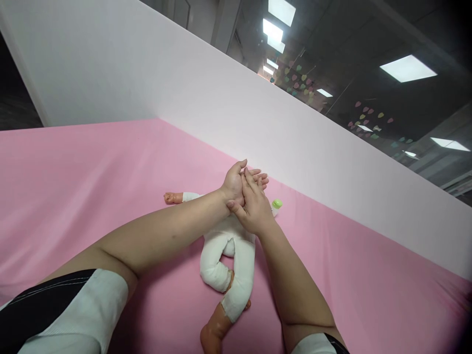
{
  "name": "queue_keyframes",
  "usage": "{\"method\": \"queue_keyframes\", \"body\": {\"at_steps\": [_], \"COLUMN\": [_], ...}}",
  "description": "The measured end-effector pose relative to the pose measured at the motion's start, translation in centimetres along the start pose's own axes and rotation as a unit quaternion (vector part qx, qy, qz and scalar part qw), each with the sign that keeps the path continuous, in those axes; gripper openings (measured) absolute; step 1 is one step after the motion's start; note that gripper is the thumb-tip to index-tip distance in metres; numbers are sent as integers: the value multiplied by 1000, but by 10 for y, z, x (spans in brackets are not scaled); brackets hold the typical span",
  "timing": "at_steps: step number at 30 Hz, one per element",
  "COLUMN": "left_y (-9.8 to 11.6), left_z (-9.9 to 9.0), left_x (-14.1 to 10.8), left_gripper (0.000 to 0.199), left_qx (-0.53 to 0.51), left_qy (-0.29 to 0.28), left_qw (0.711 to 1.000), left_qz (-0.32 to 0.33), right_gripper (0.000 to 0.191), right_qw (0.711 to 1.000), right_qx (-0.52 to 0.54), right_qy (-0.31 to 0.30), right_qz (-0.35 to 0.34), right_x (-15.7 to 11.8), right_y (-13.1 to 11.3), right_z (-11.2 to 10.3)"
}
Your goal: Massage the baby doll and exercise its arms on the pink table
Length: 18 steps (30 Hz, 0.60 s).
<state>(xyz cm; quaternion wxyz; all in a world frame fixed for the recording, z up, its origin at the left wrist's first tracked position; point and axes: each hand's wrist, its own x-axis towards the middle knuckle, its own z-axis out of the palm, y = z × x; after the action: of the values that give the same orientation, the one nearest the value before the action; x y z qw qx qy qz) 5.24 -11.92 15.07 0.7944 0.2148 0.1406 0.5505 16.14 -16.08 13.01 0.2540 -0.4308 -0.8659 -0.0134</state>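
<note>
A baby doll in white cloth lies on its back on the pink sheet, legs toward me, one arm stretched left. Its head and chest are hidden behind my hands. My left hand and my right hand are pressed together palm to palm above the doll's chest, fingers stretched out. Neither hand holds anything that I can see. A small bottle with a green cap lies just right of my right hand.
A white partition wall runs diagonally behind the pink surface. Above it are dark glass with pastel heart stickers and ceiling lights. My short sleeves are white with black.
</note>
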Motion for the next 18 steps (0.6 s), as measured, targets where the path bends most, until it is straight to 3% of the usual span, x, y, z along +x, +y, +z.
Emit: {"method": "queue_keyframes", "body": {"at_steps": [4,11,15,18], "left_y": [1,22,23,13], "left_z": [-6,-24,-28,-36], "left_x": [6,20,27,29], "left_gripper": [69,61,47,37], "left_qx": [-2,12,70,157], "left_qy": [15,46,55,54], "left_qw": [1000,998,994,983], "left_qz": [-13,44,64,74], "right_gripper": [99,90,64,58], "right_qw": [999,996,997,998], "right_qx": [-39,0,36,52], "right_qy": [-22,-83,-61,-37], "right_qz": [3,24,7,-18], "right_x": [4,0,-4,-15], "right_y": [8,3,-2,3], "right_z": [1,-8,-18,-18]}}
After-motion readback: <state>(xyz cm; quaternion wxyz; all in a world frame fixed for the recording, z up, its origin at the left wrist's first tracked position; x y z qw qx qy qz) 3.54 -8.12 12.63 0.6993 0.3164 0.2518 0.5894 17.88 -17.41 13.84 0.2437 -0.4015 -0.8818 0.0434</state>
